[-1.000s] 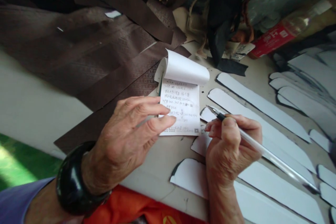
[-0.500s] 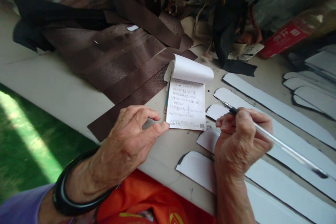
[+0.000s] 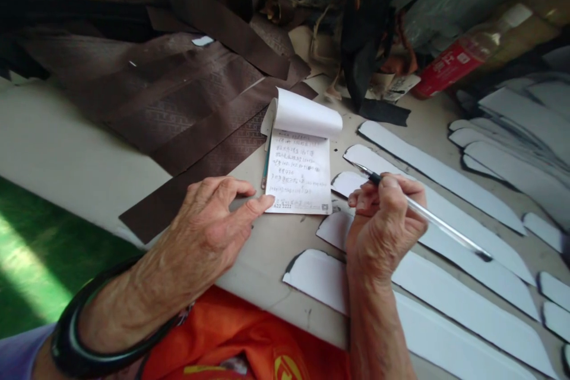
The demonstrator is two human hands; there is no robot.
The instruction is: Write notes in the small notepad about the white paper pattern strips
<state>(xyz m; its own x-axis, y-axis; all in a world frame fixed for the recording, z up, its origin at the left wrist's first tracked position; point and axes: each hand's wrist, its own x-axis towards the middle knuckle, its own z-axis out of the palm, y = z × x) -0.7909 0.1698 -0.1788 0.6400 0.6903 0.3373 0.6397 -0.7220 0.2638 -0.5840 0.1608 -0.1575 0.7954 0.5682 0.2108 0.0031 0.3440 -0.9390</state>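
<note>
A small notepad (image 3: 298, 172) with handwritten lines lies on the table, its top sheet folded back over the upper end. The thumb of my left hand (image 3: 218, 219) rests on the pad's lower left corner; the index finger is apart from it and the other fingers curve toward the table. Beside the pad, my right hand (image 3: 385, 219) grips a clear-barrelled pen (image 3: 440, 227). The pen's tip points left, over one of the white strips and off the page. Beneath and around my right forearm lie several long white strips with dark edges (image 3: 440, 178).
Brown sheets and strips (image 3: 200, 107) overlap at the left and back. A black strap-like bundle (image 3: 363, 53) and a red-labelled bottle (image 3: 463, 62) are behind the pad. More white pieces (image 3: 529, 119) are piled at the right. The table's edge (image 3: 133, 237) runs along the near left.
The camera view has shifted, so the pad, strips and hands appear farther left. Both hands keep nearly the same places beside the pad, and the pen stays in my right hand.
</note>
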